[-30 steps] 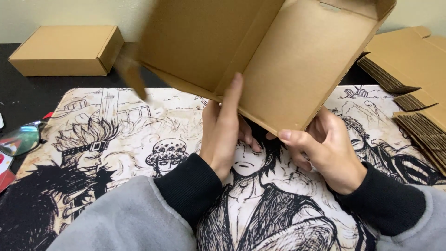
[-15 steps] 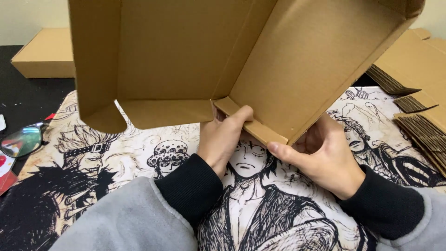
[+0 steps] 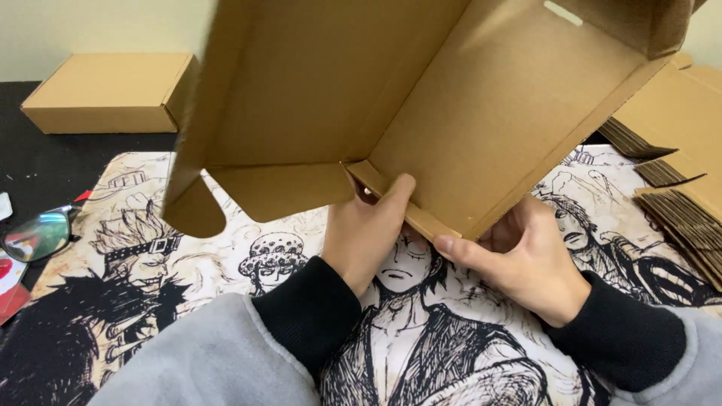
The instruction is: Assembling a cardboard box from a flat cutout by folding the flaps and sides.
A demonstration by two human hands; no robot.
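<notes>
Both hands grip a half-folded cardboard box (image 3: 421, 98) held up above the counter (image 3: 68, 162), its open inside facing the camera; the left hand (image 3: 368, 229) closes its fingers over a small folded flap at the lower middle edge, thumb side pressed against the board; the right hand (image 3: 515, 259) curls round the lower right edge, thumb lying flat along the wall, fingers tucked behind it; a loose side panel with a rounded tab hangs down at the left. Below lies a printed mat (image 3: 226, 286) with black-and-white cartoon figures; a finished closed box (image 3: 109, 90) sits at the far left; a stack of flat cardboard blanks (image 3: 677, 188) lies at the right; a pair of glasses (image 3: 37, 234) rests by the mat's left edge.
</notes>
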